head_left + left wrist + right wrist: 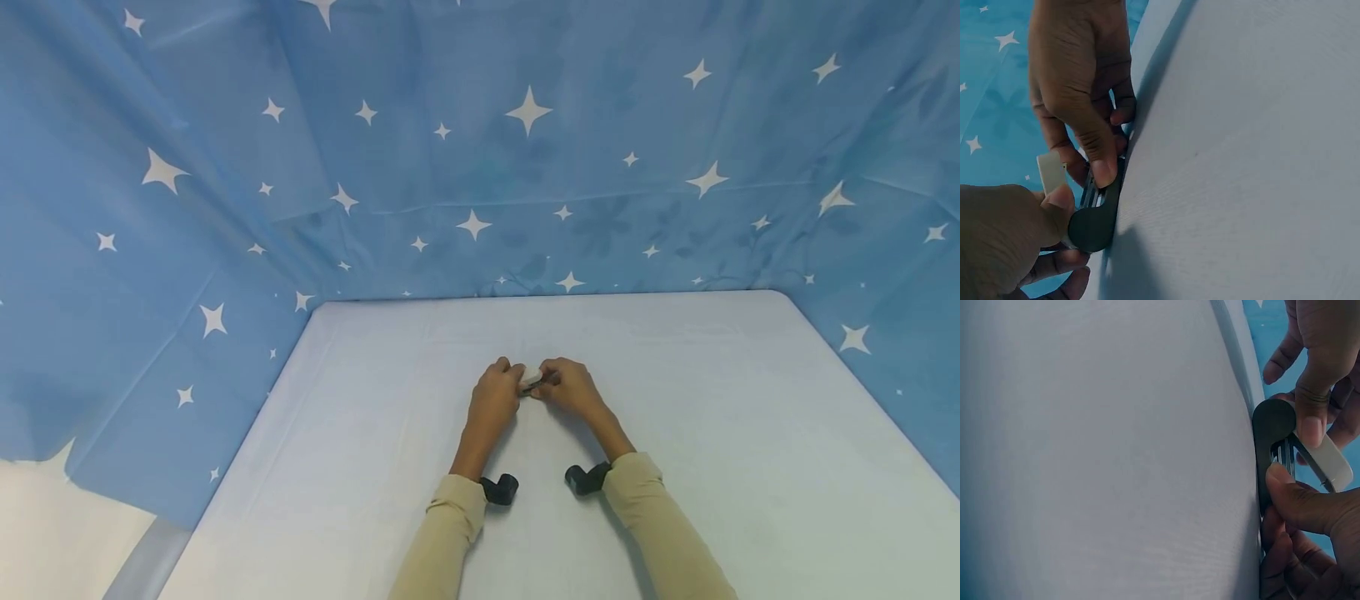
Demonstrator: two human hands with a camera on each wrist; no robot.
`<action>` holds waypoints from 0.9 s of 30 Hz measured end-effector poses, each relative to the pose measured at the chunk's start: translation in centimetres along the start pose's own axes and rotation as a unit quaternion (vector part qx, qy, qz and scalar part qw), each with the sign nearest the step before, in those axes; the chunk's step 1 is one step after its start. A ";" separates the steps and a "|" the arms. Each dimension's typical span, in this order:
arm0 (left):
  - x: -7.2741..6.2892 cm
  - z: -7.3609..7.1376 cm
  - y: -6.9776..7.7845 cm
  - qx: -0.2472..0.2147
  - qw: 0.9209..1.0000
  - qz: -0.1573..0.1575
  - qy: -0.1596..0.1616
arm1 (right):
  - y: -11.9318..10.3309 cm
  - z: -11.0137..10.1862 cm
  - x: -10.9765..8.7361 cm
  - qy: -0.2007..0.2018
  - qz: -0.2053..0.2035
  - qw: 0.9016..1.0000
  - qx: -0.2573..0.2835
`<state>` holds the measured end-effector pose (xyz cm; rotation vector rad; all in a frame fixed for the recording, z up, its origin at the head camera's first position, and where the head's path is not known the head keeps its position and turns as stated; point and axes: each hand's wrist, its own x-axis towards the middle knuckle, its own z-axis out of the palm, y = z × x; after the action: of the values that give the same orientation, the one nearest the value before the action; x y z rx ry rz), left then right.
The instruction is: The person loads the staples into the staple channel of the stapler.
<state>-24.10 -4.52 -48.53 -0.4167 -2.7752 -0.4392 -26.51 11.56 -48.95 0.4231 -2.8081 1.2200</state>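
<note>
A small stapler, with a white lever arm, a dark green body and metal rails, is between both hands near the middle of the table. Its white arm stands swung away from the dark body, exposing the rails. My left hand grips the rounded end, its thumb against the white arm. From the other side my right hand pinches the body, thumb on the rails. In the left wrist view the right hand comes from above; the right wrist view has the left hand on top.
A white-covered table spreads around the hands. Behind it and along the sides hangs a blue curtain with white stars. Dark wrist-worn cameras stick out from both cuffs, over the table.
</note>
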 end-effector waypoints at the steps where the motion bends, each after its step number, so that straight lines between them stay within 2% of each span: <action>1: 0.0 0.1 0.1 0.005 1.000 0.001 0.003 | 0.0 0.0 0.0 0.002 0.000 1.000 -0.002; 4: -0.3 0.3 0.3 -0.004 1.000 -0.008 0.013 | 0.2 0.1 0.1 0.004 0.005 1.000 -0.011; 8: -0.5 0.4 0.2 -0.041 0.999 -0.022 0.021 | 0.3 -0.1 0.3 -0.011 0.021 1.000 -0.011; 11: -0.5 0.8 -0.3 -0.095 0.995 -0.028 0.023 | 0.3 -0.3 0.4 -0.054 0.036 0.997 0.048; 13: -0.5 1.1 -0.9 -0.151 0.987 -0.041 0.021 | 0.4 -0.5 0.4 -0.089 0.055 0.987 0.118; 15: -0.6 1.4 -1.6 -0.210 0.976 -0.056 0.019 | 0.5 -0.6 0.3 -0.116 0.079 0.972 0.188; 16: -0.6 1.6 -2.0 -0.234 0.970 -0.061 0.020 | 0.6 -0.6 0.4 -0.122 0.092 0.964 0.215; 18: -0.7 1.8 -2.5 -0.260 0.963 -0.062 0.024 | 0.7 -0.6 0.4 -0.128 0.117 0.951 0.256; 22: -0.6 1.9 -2.9 -0.269 0.961 -0.045 0.040 | 0.6 -0.5 0.4 -0.116 0.141 0.939 0.292; 27: -0.5 1.9 -2.6 -0.264 0.962 -0.050 0.055 | 0.6 -0.5 0.3 -0.103 0.135 0.933 0.317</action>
<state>-24.99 -6.33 -51.09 -0.3518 -2.5480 -1.1996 -26.97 12.26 -48.97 0.1878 -2.6211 2.2752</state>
